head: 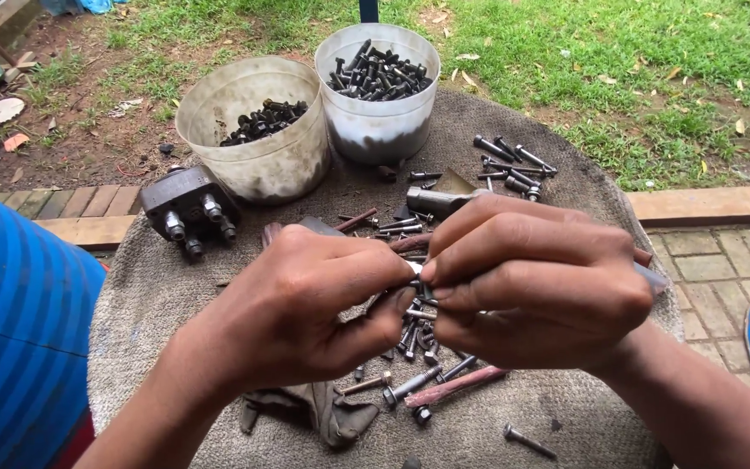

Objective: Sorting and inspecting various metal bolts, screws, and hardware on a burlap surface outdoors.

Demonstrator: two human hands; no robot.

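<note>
My left hand [305, 304] and my right hand [531, 282] meet over the middle of a round table covered in grey cloth [158, 287]. Both pinch one small metal part [418, 282] between their fingertips; it is mostly hidden by the fingers, and looks like a short bolt or nut. Under the hands lies a heap of loose dark bolts [414, 339], some reaching toward the near edge. A single bolt [529, 441] lies apart at the front.
Two translucent plastic tubs of dark bolts stand at the back, the left tub [258, 161] and the right tub [379, 130]. A grey metal block with studs [188, 204] sits left. More bolts [514, 165] lie back right. A dirty rag [323, 412] lies near me. Grass and brick paving surround the table.
</note>
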